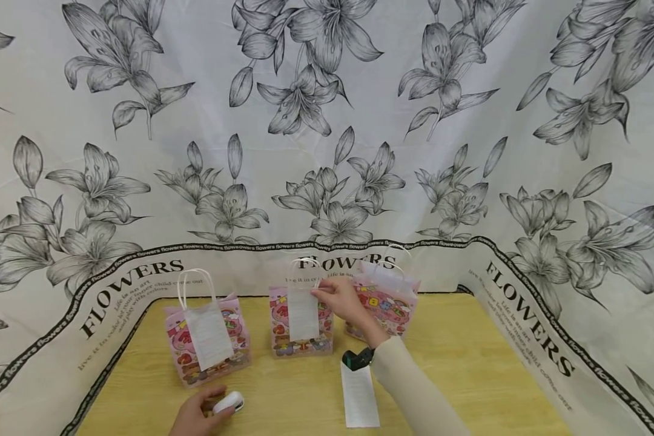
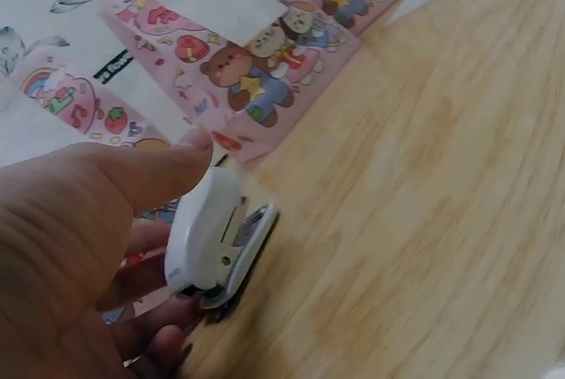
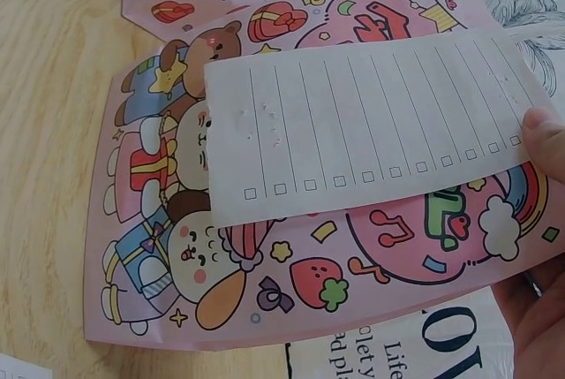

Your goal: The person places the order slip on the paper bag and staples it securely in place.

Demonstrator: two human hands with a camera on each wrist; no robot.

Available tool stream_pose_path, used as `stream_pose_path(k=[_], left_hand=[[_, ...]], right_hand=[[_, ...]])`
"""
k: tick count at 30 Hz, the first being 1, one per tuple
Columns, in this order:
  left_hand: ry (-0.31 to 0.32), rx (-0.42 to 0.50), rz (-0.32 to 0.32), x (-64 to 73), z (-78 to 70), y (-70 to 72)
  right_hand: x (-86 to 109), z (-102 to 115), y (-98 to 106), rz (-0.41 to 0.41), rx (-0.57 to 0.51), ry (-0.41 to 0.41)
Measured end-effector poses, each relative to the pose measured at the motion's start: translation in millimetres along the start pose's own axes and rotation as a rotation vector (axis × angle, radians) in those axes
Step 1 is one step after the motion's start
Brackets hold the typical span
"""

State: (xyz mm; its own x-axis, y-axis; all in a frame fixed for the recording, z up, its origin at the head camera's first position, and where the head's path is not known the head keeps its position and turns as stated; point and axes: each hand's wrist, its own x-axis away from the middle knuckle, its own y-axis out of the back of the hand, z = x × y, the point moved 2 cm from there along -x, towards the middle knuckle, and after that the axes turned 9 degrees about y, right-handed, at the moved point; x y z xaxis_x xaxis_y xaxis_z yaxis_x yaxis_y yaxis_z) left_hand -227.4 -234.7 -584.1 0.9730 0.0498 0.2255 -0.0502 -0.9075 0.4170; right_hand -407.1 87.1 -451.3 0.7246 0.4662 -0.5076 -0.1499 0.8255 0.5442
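Note:
My left hand (image 1: 198, 415) holds a small white stapler (image 2: 207, 233) low over the wooden table, its thumb and fingers around the body. In the head view, my right hand (image 1: 344, 300) is at the top of the middle pink cartoon-printed gift bag (image 1: 280, 315). There it pinches the upper end of a white lined paper slip (image 3: 353, 132) against the bag front. Rows of little checkboxes run along the slip, which covers part of the printed bears and hearts. The middle bag stands upright, with white handles above it.
On the left stands a similar pink bag (image 1: 240, 333) with a white slip (image 1: 209, 336) on its front. Another pink bag (image 1: 384, 303) is at the right, partly behind my right arm. A loose paper slip (image 1: 360, 396) lies on the table (image 1: 283, 406). Floral cloth (image 1: 327, 121) hangs behind.

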Motion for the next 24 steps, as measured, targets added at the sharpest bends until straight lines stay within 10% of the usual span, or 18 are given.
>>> stream_pose_path(k=[4, 13, 24], left_hand=[[0.017, -0.108, -0.076, -2.5, 2.0, -6.8], [-0.001, -0.115, -0.039, -8.1, -4.2, -8.3], [-0.013, 0.320, 0.359, 1.5, -10.1, -2.5]], right_hand=[[1.1, 2, -1, -0.017, -0.011, -0.013], [-4.9, 7, 5, -0.032, -0.010, 0.002], [1.3, 7, 2, 0.004, -0.035, -0.043]])
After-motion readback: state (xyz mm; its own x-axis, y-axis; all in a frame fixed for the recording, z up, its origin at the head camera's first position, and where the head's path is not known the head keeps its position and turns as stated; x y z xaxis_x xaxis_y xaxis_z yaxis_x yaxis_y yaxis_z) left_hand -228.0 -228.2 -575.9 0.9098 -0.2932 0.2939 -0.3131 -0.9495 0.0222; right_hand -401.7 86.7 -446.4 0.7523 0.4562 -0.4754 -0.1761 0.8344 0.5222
